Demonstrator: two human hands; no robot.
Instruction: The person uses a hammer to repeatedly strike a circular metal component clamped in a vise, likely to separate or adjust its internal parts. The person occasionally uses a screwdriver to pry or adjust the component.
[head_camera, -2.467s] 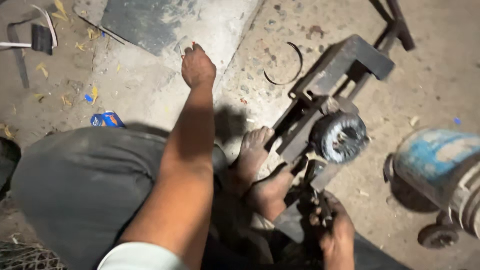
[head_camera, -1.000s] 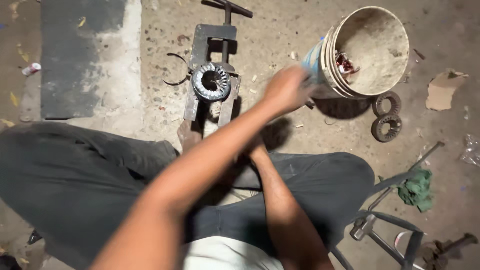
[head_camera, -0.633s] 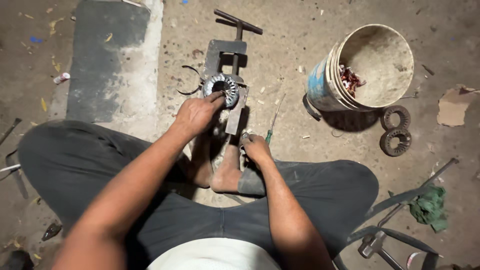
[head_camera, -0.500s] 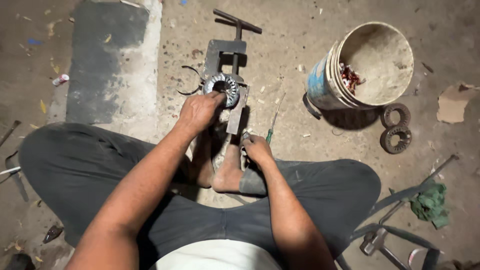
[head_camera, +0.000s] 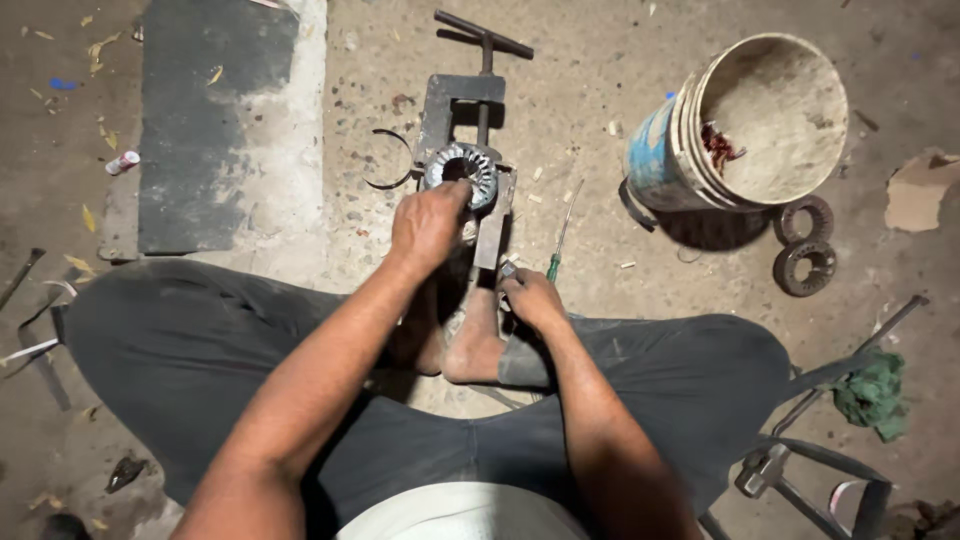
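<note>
The person sits cross-legged on the floor (head_camera: 640, 130) with a metal vise (head_camera: 462, 110) set straight ahead of the bare feet (head_camera: 470, 345), so that both hands reach it without leaning. Clamped in the vise is a round, ribbed motor stator (head_camera: 462, 170), held on edge with its open bore facing up toward the camera; the screw handle of the vise points away from the person, which appears to keep it clear of the hands. The left hand (head_camera: 428, 222) lies curled over the near rim of the stator, fingers bent onto it and touching it. The right hand (head_camera: 532, 297) is just behind and to the right of the left, closed around a small tool or part whose kind cannot be told, close to the near end of the vise. A green-handled screwdriver (head_camera: 560, 240) lies on the floor just beyond the right hand. Farther right of that hand stands a tilted bucket (head_camera: 690, 150), with two dark metal rings (head_camera: 805, 250) beside it, and a green rag (head_camera: 872, 392) lies well off to the right.
</note>
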